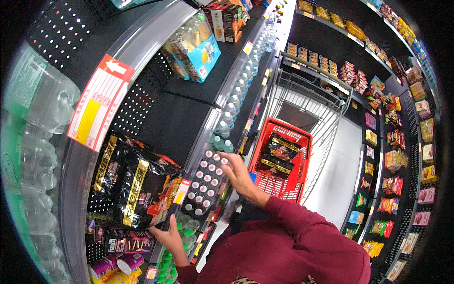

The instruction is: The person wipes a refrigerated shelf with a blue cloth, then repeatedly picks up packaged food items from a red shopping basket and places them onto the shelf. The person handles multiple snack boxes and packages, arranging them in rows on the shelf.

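My left hand point(171, 241) is at the front of the dark shelf, thumb up and fingers apart, holding nothing. Its fingertips are by the lower corner of a shiny black snack bag point(139, 194) with a gold band; whether they touch it I cannot tell. A second, similar black bag point(105, 165) stands behind it. My right hand point(240, 179) hovers open, thumb and fingers spread, beside rows of dark bottles with white caps point(204, 177) on a lower shelf. Two more black and gold bags point(279, 166) lie in a red basket point(306, 156) to the right.
The basket sits at the near end of a metal shopping cart point(326, 137) in the aisle. Clear bottles point(239, 90) line a lower shelf. A shelf edge with a red-and-white price tag point(97, 106) juts out at left. Snack shelves point(392, 175) run along the right.
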`<act>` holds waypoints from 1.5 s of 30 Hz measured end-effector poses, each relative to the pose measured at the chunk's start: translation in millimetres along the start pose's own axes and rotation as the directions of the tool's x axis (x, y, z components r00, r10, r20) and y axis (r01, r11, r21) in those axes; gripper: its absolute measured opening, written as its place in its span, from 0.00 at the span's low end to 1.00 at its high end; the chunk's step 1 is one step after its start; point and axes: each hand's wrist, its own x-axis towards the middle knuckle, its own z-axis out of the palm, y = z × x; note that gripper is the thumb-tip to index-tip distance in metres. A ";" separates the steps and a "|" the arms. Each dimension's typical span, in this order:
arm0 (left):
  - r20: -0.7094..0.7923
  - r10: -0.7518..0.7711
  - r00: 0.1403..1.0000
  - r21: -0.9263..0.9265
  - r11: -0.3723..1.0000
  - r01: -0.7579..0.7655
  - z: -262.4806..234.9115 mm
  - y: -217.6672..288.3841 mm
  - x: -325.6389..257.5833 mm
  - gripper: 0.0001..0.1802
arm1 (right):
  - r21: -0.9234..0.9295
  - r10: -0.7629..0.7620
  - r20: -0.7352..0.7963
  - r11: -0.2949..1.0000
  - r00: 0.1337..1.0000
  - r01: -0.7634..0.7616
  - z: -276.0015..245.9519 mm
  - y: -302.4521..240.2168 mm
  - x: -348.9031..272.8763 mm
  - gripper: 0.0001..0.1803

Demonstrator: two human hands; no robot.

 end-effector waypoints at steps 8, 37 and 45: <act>0.085 0.248 0.965 0.108 0.960 -0.257 -28.0 1.9 -67.1 0.40 | -0.525 0.394 0.109 0.803 0.913 -0.284 -49.5 125.6 -177.5 0.42; 0.430 0.441 0.788 -0.035 0.880 -0.474 -41.8 -66.0 -84.5 0.21 | -0.848 0.621 -0.022 0.404 0.783 -0.344 -50.7 232.5 -167.8 0.29; 0.477 0.378 0.793 -0.029 0.909 -0.416 -37.5 -67.9 -89.1 0.19 | -0.840 0.573 -0.045 0.422 0.818 -0.342 -76.1 226.7 -120.7 0.25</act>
